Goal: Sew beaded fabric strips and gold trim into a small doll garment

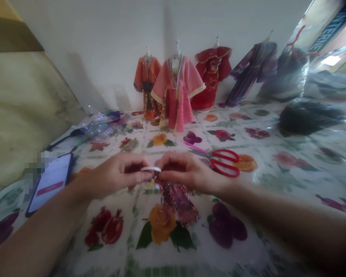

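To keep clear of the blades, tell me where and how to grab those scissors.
Best take the scissors by the red handles, coming from the right: both loops face that side, lying on the tablecloth, while the blades point left, beyond the right hand.

White strip (150, 168) I'm holding looks smooth, semi-matt, plasticky. Patterned cloth piece (187, 211) nr my side: rough, glittery trim. Scissors (211, 155): glossy red plastic-type handles, metal blades. Table cover (150, 259): smooth w/ plasticky sheen. Nr its L edge, glossy glass-front phone (51, 184); far-L corner, shiny crinkled clear-plastic pkg (96, 125); far edge, matt cloth pink dress (187, 77).
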Demonstrator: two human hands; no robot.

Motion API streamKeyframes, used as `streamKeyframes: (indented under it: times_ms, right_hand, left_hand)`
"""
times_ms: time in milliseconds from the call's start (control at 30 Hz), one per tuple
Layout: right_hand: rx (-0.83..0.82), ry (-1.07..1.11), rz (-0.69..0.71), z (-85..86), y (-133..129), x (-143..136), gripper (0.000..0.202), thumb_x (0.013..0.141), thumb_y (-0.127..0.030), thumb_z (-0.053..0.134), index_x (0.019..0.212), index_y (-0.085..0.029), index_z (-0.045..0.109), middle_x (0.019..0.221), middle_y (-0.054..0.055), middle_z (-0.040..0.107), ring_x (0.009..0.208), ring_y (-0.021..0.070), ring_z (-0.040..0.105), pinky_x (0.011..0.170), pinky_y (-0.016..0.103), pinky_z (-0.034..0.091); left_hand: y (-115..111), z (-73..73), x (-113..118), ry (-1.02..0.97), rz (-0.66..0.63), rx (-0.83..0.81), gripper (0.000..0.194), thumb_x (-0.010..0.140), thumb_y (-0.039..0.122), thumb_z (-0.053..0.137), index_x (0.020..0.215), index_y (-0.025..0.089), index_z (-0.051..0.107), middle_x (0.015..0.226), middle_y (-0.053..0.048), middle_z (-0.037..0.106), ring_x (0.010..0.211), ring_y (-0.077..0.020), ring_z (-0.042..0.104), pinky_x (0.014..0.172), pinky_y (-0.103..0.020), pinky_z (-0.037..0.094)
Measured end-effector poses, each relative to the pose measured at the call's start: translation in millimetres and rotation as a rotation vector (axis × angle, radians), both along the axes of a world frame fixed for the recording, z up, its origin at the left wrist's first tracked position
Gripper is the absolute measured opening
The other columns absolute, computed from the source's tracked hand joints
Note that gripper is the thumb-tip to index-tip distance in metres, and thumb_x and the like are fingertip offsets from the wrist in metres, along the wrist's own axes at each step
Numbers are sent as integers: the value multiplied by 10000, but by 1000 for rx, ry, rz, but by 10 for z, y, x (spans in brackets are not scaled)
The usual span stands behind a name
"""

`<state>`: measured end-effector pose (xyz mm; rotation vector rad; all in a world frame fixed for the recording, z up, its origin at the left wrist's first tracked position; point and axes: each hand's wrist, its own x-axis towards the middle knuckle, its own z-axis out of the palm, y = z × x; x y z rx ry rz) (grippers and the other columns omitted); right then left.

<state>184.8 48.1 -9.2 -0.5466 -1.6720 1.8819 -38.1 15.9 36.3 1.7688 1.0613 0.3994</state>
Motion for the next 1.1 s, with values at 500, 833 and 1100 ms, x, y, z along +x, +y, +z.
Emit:
streamKeyframes:
  times_ms: [500, 833, 1100]
  right_hand:
    - [1, -14, 47, -30, 23, 33, 111, 846, -265, 667, 890, -171, 629, 872, 12, 626, 792, 107, 575, 745, 244, 466]
    - [54, -63, 11, -24, 40, 9, 160, 814, -295, 686, 822, -163, 595, 843, 5, 589, 737, 104, 529, 694, 256, 422]
    - [80, -91, -2, -7, 40, 8, 147, 812, -285, 674, 796, -179, 573, 798, -4, 567, 722, 111, 508, 671, 260, 400]
  left_hand:
    - [-6, 51, -6, 99, -104, 211, 293, 983, 345, 415, 825, 190, 608, 760, -1, 588, 727, -131, 560, 684, -231, 451]
    - [-19, 13, 67, 204, -159, 303, 299, 996, 315, 379, 789, 187, 554, 775, 5, 522, 737, -133, 494, 700, -256, 395]
    - [-1, -31, 113, 199, -142, 334, 290, 996, 282, 380, 750, 186, 498, 762, 15, 509, 736, -126, 483, 696, -251, 381]
